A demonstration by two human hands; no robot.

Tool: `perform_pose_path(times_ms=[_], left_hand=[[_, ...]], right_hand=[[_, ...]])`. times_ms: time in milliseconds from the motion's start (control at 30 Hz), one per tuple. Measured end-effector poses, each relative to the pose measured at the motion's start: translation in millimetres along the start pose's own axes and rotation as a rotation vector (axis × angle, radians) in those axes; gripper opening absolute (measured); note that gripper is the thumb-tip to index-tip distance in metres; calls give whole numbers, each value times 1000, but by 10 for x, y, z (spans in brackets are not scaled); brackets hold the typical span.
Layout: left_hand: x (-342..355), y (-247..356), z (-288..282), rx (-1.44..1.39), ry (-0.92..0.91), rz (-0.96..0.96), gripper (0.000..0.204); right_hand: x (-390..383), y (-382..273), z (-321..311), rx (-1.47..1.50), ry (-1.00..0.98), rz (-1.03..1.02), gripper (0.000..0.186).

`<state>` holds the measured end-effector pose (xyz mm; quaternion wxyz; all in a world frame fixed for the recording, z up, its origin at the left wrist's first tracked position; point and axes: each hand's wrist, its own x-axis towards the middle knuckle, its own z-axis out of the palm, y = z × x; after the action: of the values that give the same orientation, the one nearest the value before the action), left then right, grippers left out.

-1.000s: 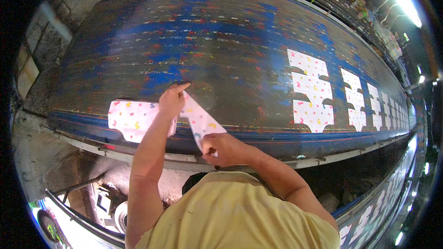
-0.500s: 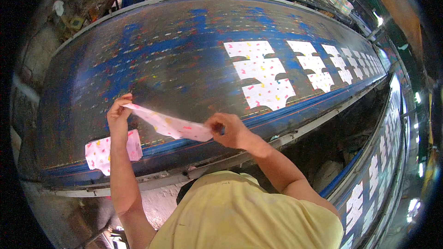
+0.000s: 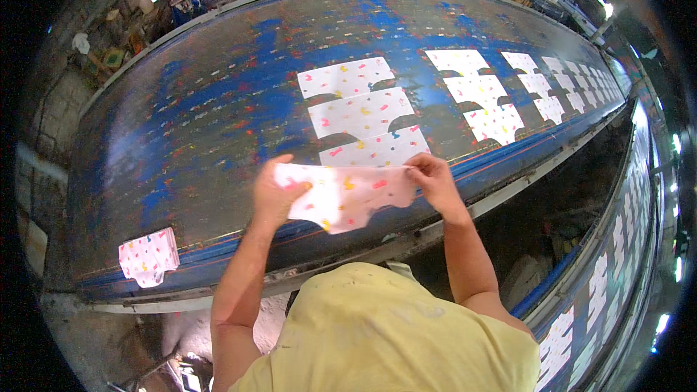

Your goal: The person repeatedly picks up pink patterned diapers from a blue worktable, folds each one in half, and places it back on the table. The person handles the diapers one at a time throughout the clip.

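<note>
I hold a white cut fabric piece point(image 3: 345, 196) with small coloured prints, stretched flat between both hands above the near edge of the long blue printing table point(image 3: 218, 123). My left hand point(image 3: 270, 190) grips its left end and my right hand point(image 3: 432, 176) pinches its right top corner. Just beyond it, three similar printed pieces point(image 3: 361, 112) lie flat in a column on the table. A small stack of the same pieces point(image 3: 149, 256) rests near the table's front left edge.
More printed pieces point(image 3: 483, 94) lie in groups further right along the table, running to its far end. A second table with printed pieces point(image 3: 617, 247) runs along the right. A dark gap separates the two tables. Stone wall and clutter stand at the left.
My view has swung right along the table. The piece lifted off the stack now hangs spread between both hands near the three laid pieces, and the stack has fallen behind at the left.
</note>
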<state>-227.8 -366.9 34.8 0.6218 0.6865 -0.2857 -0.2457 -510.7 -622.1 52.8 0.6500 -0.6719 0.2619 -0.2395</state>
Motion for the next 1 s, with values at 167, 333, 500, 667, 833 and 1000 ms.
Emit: perform_pose_path(times_ms=[167,333,500,667,833,1000], left_hand=[[-38,-314,823,72,-31,-65,43],[272,-535,1054,221,-54,-205,15],[566,-568,990,521,60,167,20],[623,-624,976,415,121,-101,29],[628,-675,947,355,154,-231,35],[634,-621,998,237,217,-287,43]], right_hand=[[306,184,-918,-296,154,50,13],[880,470,-1161,-652,99,-93,16],[1310,610,-1106,-901,14,-176,13],[1590,620,-1070,-943,-68,-93,15],[1709,570,-1122,-1118,-205,-188,16],[1832,460,-1197,-1069,-298,-136,17]])
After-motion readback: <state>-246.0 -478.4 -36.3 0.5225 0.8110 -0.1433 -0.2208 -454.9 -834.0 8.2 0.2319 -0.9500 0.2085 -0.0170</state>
